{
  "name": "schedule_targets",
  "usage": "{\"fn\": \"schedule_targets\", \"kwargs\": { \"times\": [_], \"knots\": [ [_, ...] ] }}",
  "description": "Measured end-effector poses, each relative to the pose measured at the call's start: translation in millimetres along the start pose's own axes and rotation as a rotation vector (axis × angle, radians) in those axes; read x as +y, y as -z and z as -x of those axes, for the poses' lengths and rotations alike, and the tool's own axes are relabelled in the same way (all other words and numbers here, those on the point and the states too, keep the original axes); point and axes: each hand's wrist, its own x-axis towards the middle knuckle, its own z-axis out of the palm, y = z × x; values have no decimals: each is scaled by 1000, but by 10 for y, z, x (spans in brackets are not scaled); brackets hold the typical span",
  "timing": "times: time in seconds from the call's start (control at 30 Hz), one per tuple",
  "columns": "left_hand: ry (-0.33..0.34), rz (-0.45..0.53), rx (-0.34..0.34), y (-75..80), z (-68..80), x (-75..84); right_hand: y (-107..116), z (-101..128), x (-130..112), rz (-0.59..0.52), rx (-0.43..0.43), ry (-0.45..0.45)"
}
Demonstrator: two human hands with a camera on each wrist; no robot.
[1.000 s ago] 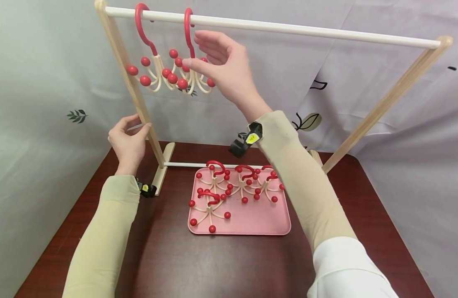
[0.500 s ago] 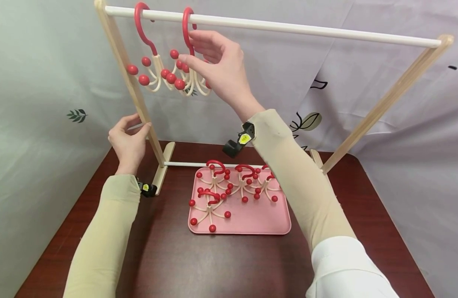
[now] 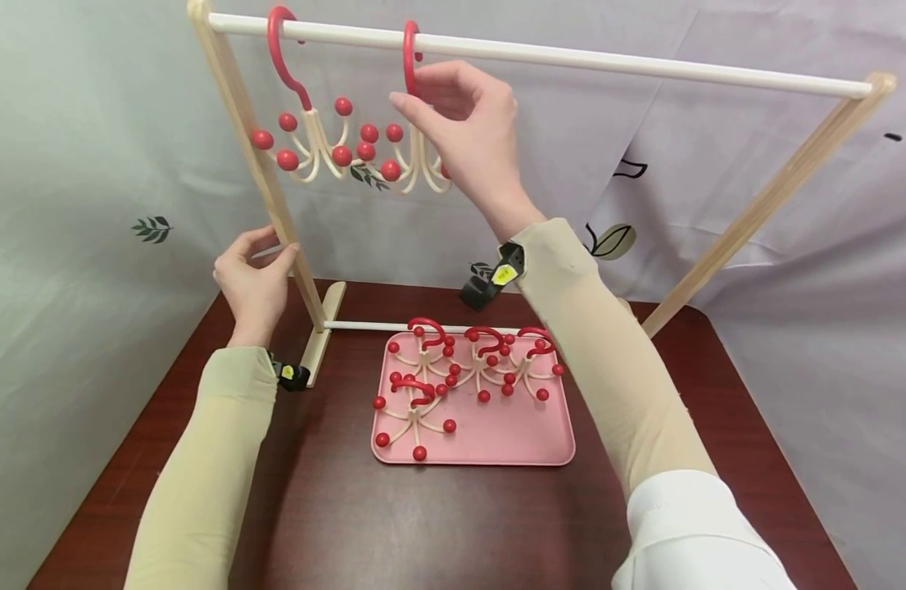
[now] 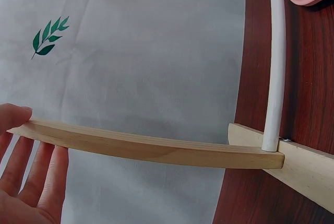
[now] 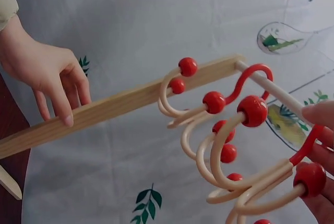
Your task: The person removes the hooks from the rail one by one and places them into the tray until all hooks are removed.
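Observation:
My left hand (image 3: 254, 279) holds the left wooden post (image 3: 265, 180) of a hanging rack between thumb and fingers; the left wrist view shows the same post (image 4: 135, 148). High up, my right hand (image 3: 477, 135) pinches the red hook of a many-armed hanger (image 3: 418, 160) with red ball tips. That hook hangs over the white top bar (image 3: 571, 57), and the fingers cover part of it. Left of it, a second such hanger (image 3: 316, 147) hangs on the bar by its own hook. In the right wrist view the gripped hanger (image 5: 266, 182) is close to the fingers.
Below, a pink tray (image 3: 505, 438) on the dark red table (image 3: 394, 524) bears several more hangers of this kind. Behind it runs the rack's white lower bar (image 3: 364, 326). The right wooden post (image 3: 755, 213) slants down at the right. A pale cloth (image 3: 541, 172) hangs behind.
The right hand first shifted slightly left onto the second hanger's hook, then moved right, and that hanger slid right along the bar with it. The left hand has stayed on the post.

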Motion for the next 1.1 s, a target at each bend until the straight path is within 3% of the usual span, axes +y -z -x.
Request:
{"fn": "schedule_targets", "kwargs": {
  "times": [0.3, 0.7, 0.97, 1.1],
  "knots": [
    [1, 1, 6, 8, -3, -3, 211, -18, 131, -29, 82, 9],
    [3, 9, 6, 8, -4, -10, 480, 25, 125, -75, 131, 4],
    [9, 23, 2, 3, -8, 9, 679, 18, 155, 32, 174, -38],
    [19, 15, -6, -3, -6, 16, 788, 16, 214, 34, 174, -74]
  ]
}}
